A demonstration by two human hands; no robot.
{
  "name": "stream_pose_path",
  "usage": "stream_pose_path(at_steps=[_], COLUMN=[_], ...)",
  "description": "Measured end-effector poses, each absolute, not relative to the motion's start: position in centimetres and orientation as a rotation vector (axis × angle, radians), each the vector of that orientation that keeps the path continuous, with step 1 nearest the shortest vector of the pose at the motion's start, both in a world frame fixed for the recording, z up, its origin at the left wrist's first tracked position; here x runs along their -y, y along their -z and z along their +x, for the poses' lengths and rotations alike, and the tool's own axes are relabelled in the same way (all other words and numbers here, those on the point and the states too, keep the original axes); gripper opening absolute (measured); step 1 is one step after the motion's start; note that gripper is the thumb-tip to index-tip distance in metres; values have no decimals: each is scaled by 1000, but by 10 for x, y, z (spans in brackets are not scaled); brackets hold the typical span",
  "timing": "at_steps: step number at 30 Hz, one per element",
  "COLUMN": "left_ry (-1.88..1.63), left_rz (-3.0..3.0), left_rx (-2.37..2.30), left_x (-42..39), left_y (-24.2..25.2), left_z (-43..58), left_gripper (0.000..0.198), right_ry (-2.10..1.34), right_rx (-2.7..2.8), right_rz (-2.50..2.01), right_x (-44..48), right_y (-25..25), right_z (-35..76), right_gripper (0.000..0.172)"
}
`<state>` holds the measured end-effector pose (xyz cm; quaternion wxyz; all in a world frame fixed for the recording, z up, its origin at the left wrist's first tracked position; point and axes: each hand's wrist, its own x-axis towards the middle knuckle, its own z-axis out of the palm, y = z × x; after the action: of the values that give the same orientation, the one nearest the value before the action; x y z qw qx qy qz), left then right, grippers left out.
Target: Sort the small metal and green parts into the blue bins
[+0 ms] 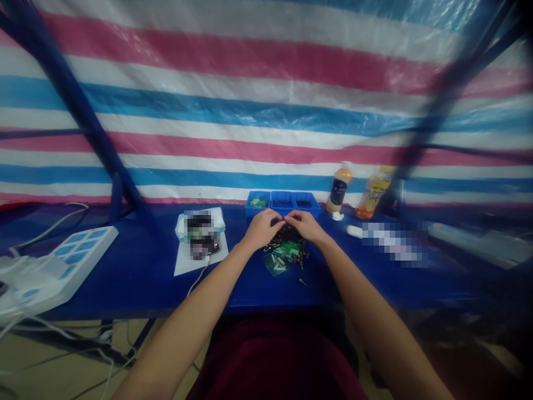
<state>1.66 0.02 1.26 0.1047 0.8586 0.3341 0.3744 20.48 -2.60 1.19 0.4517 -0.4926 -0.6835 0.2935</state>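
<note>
My left hand (263, 229) and my right hand (306, 225) meet over the middle of the table, their fingertips pinched close together. Whatever they grip between them is too small to make out. Right under them lies a loose pile of small brass-coloured and dark parts (296, 238), partly hidden by the fingers. Green plastic pieces (291, 249) are mixed into its near side. In front is a small clear bag (275, 265) with white pieces in it. One small metal part (302, 281) lies alone nearer the table edge.
Behind my hands stand three joined blue bins (283, 211), the left one holding green bits. Two drink bottles (339, 189) are at the back right. A phone on white paper (183, 264) with a cable lies left, beyond it a power strip (79, 266). Blue metal posts (83, 111) flank the table.
</note>
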Motion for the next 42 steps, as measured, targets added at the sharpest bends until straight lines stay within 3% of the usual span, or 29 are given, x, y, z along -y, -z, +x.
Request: stream_pose_path(at_steps=[17,26,35,42], left_ry=[-1142,-1133,-972,-894], left_rz=[2513,2485,2531,2555], left_rx=[-1016,-1012,-1109,-1180], left_x=[1,5,6,0], left_y=[-14,-17,-16,-9], left_z=[16,18,17,16], left_gripper=[22,28,30,25], right_ry=[-805,-827,-1123,-1287], right_rx=[1557,1497,1128,924], right_rz=[-1129,-1126,-1115,-1086], right_x=[25,23,24,26], right_y=[-11,-10,-16,-24], right_z=[203,206,206,211], right_gripper=[27,32,43,36])
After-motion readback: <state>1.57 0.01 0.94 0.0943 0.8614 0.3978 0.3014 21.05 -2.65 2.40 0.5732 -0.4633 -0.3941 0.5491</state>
